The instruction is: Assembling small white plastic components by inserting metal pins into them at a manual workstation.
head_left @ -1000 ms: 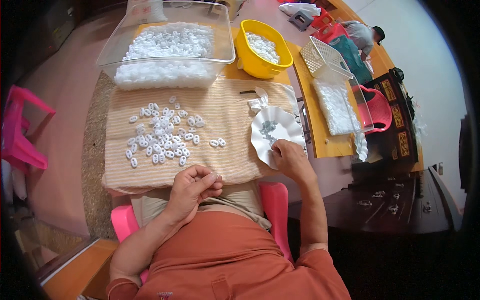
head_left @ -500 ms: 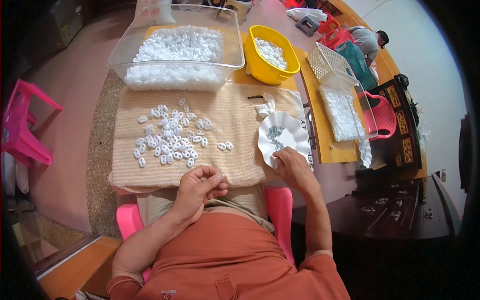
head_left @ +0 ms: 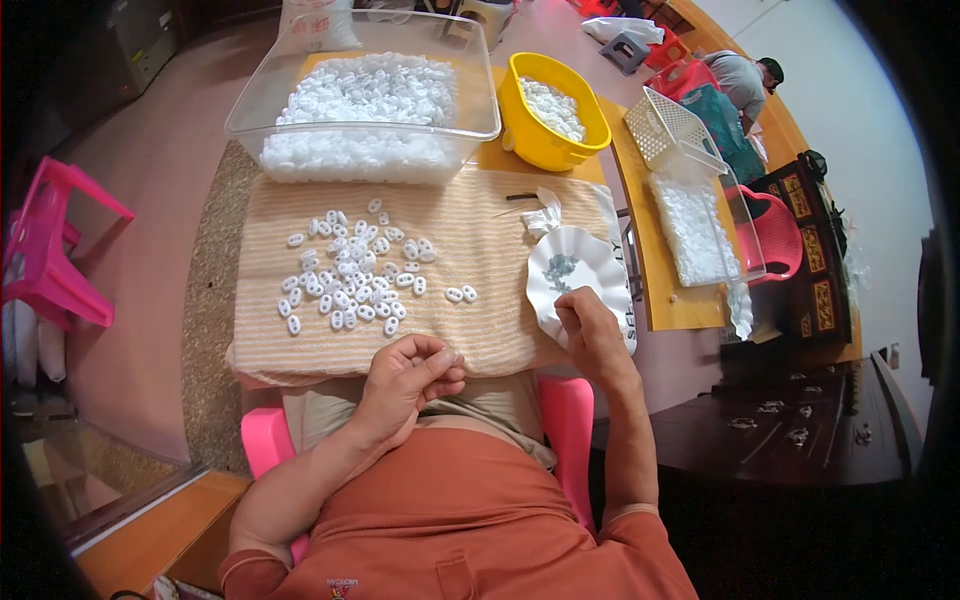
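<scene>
Behind the left hand (head_left: 412, 377) and its bare forearm, I can make out a short rust-red sleeve (head_left: 255, 573); the one behind the right hand (head_left: 595, 335) matches it, also ending above the elbow. Both belong to a plain rust-red shirt (head_left: 440, 500), stretched smooth and rounded over the belly, with a few creases below the left hand. Farther below that hand I get a small stitched-looking logo (head_left: 342, 586), too small to read, and right of it a narrow, square-ended placket (head_left: 456, 578). Beside the left hand show beige, wrinkled trousers (head_left: 480, 396).
</scene>
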`<state>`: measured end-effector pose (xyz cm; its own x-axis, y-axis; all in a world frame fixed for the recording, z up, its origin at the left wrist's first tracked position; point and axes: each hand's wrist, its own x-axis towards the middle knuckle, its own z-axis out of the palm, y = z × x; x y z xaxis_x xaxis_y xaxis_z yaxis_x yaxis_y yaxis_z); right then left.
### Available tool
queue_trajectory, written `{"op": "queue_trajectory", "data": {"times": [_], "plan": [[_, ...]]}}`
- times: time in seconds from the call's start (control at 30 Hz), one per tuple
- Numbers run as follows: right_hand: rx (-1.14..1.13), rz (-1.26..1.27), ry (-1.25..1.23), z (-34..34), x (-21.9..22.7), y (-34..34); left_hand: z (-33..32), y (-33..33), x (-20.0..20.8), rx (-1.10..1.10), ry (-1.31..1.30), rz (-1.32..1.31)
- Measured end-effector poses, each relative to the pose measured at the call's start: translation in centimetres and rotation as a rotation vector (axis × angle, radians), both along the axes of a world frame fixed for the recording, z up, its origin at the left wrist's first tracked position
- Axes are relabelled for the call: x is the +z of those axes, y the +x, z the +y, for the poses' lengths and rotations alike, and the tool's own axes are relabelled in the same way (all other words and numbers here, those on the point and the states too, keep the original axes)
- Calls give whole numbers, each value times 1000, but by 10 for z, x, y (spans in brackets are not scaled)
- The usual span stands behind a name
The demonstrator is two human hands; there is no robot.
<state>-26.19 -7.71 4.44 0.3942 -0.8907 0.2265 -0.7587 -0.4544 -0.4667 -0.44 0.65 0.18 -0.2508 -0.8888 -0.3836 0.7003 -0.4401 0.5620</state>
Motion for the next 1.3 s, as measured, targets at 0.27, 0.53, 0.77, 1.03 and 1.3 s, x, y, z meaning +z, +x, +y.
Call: {"op": "queue_trajectory", "data": {"times": [0.27,0.53,0.77,1.03,1.3], "plan": [[-69,-335,295,7,-4,12,-1,0,-2,14,-11,-13],[38,-569,520,14,-16,42,-2,1,1,5,-27,77],[108,-637,562,13,-25,54,0,2,0,69,-29,61],[136,-690,600,14,-34,59,-1,1,-1,88,-36,-10],[115,-826,737,19,-27,68,-1,1,1,108,-8,-25]]}}
